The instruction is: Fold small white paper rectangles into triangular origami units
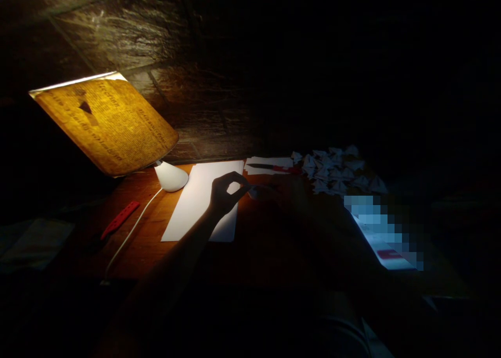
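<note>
My left hand point(225, 193) shows as a dark outline above a stack of white paper sheets point(195, 206). Its thumb and forefinger meet in a ring, pinching the edge of a small pale piece of paper point(258, 192). That piece lies mostly in shadow, and its exact shape is hard to make out. My right forearm reaches in from the lower right, with my right hand point(287, 193) close to the far side of the same piece. Darkness hides its fingers.
A lit lamp point(172, 178) with a printed shade stands left on the wooden table point(136, 233), its white cord trailing forward. Nearby lies a red-handled tool point(120, 218). Behind, a red-handled knife point(270, 167) rests on paper. Several folded paper pieces point(336, 170) and a glowing screen point(376, 238) are right.
</note>
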Tool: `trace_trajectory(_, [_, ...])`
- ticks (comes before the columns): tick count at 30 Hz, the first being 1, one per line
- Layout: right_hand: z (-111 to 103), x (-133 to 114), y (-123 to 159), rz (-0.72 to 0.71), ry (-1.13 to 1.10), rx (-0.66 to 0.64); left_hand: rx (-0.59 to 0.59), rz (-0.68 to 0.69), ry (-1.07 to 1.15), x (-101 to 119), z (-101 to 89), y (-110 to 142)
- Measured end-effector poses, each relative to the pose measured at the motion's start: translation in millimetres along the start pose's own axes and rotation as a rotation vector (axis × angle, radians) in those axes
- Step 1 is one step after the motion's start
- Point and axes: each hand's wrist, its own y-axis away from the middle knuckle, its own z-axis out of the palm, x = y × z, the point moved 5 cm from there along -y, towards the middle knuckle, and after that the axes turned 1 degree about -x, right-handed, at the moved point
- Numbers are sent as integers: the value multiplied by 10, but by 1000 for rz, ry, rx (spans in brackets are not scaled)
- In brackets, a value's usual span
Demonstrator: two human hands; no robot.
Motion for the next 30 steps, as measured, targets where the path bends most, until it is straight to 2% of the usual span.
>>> trace_trajectory(7, [-9,1,15,25,22,-10,-48,-36,74,-70,2,2])
trace_trajectory(13, [-46,-83,24,-130,310,11,-25,-177,249,-215,24,12])
trace_trajectory(18, [-37,-168,52,-207,408,28,-8,-317,382,-183,161,61])
trace_trajectory(23, [15,-293,62,-278,504,41,-5,-389,481,-129,257,98])
trace_trajectory(30, [121,-353,73,-369,555,26,40,-425,529,-141,258,105])
